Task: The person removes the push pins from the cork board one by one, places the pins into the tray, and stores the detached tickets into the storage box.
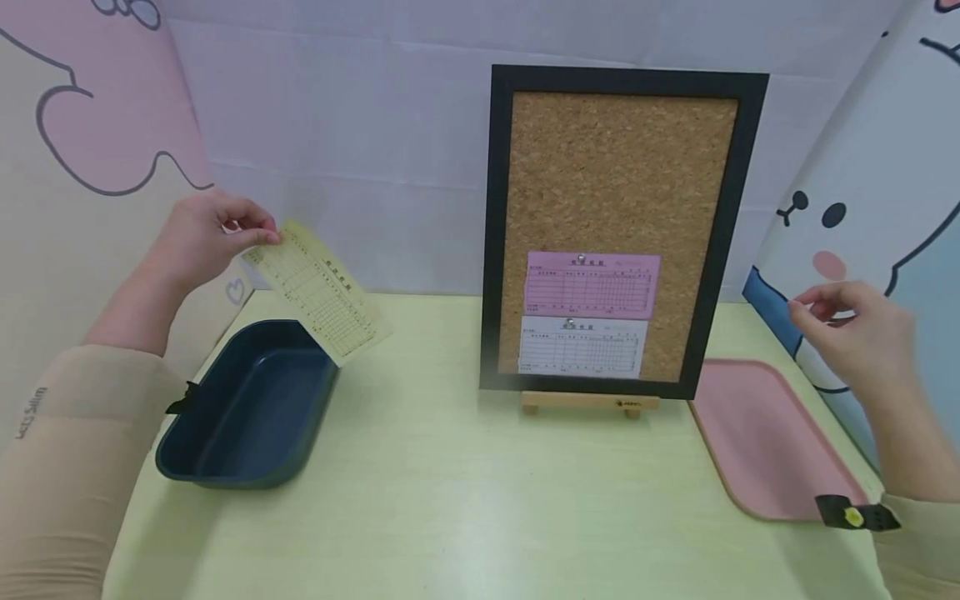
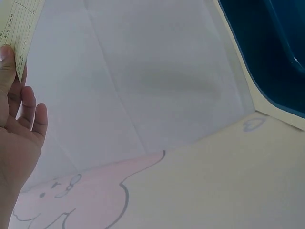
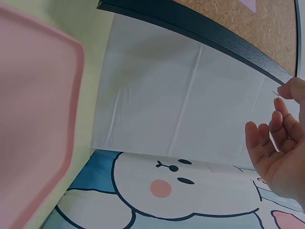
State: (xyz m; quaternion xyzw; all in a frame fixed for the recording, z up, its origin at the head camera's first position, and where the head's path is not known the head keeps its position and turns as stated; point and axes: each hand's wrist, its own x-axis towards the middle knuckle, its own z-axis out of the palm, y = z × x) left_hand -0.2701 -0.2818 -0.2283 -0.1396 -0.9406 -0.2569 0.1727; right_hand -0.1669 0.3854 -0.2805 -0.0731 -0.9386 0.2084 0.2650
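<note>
My left hand (image 1: 213, 229) pinches a yellow printed form slip (image 1: 322, 292) by its upper corner, tilted in the air over the far end of a dark blue bin. In the left wrist view, thumb and fingers grip the slip's corner. My right hand (image 1: 855, 333) is raised right of the corkboard, above the pink tray. The right wrist view shows a pushpin (image 3: 275, 93), its thin needle sticking out between thumb and forefinger. On the black-framed corkboard (image 1: 622, 175), a pink slip (image 1: 592, 287) hangs above a white slip (image 1: 581, 350), each with a clear pin at its top.
The dark blue bin (image 1: 258, 477) stands at the table's left. A pink tray (image 1: 772, 442) lies at the right, partly behind the board. A small wooden stand (image 1: 588, 402) supports the board. White sheeting (image 1: 337, 108) and cartoon-printed panels rise around the table.
</note>
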